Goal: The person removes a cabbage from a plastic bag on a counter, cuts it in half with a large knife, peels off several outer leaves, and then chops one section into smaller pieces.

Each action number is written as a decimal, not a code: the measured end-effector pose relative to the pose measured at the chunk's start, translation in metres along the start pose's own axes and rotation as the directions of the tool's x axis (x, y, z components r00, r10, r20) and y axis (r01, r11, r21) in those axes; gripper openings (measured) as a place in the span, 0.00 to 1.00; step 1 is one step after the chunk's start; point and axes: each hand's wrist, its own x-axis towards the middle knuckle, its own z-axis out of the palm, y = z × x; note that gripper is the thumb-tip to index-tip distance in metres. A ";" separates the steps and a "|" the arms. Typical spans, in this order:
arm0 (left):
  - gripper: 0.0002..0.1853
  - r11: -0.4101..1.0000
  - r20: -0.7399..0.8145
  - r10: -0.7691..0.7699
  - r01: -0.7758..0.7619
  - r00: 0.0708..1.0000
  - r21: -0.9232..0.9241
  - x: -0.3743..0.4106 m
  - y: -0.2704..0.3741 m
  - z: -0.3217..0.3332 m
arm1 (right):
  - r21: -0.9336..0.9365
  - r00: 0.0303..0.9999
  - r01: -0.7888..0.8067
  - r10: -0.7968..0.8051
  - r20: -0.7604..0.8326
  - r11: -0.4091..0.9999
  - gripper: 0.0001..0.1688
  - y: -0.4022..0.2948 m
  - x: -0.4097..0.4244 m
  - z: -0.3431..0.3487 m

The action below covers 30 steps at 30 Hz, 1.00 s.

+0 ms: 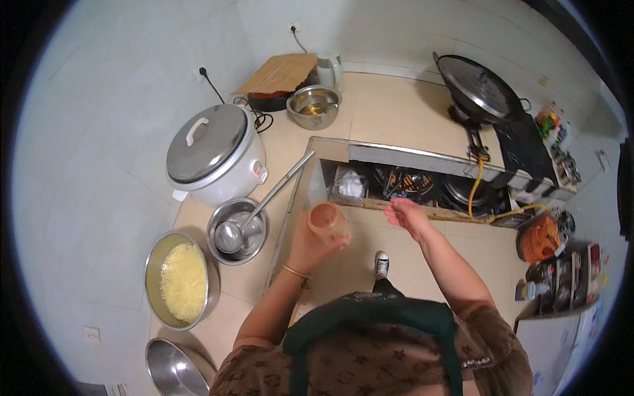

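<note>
My left hand (312, 242) is closed around a clear jar (329, 223) with reddish-brown contents at its upper end. The jar is blurred and is held above the floor, close to the counter's edge. My right hand (408, 215) is apart from it, to the right, with its fingers bent in front of the lower shelf. A thin light line shows at those fingers, but blur hides whether they hold anything. Left of my left hand, a steel ladle (230, 236) rests in a steel bowl (213, 218), its long handle leaning toward the counter edge.
A rice cooker (252, 148) stands on the left counter (242, 292). Pale yellow shreds (183, 284) fill a steel pot nearest it. A bowl of yellowish liquid (317, 110) sits at the corner. At right, a lidded wok (478, 89) stands on a burner; a yellow hose (476, 188) hangs below.
</note>
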 end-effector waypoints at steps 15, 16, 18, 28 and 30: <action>0.38 0.969 -0.452 -0.199 0.242 0.870 0.039 0.222 -0.032 -0.011 | 0.043 0.962 -0.273 0.274 -0.010 0.961 0.26 -0.140 0.506 0.108; 0.41 0.962 -0.432 -0.142 0.227 0.890 0.151 0.232 -0.048 -0.023 | 0.023 0.964 -0.264 0.265 -0.020 0.964 0.27 -0.147 0.526 0.116; 0.40 0.954 -0.421 -0.249 0.296 0.872 0.050 0.261 -0.061 -0.033 | 0.044 0.965 -0.262 0.262 -0.009 0.964 0.27 -0.138 0.554 0.110; 0.31 0.951 -0.331 -0.262 0.301 0.907 0.074 0.385 -0.096 -0.048 | -0.166 0.974 -0.223 0.225 -0.005 0.961 0.20 -0.146 0.572 0.085; 0.31 0.943 -0.342 -0.286 0.326 0.895 0.064 0.401 -0.102 -0.046 | -0.225 0.980 -0.190 0.198 0.014 0.956 0.19 -0.152 0.571 0.057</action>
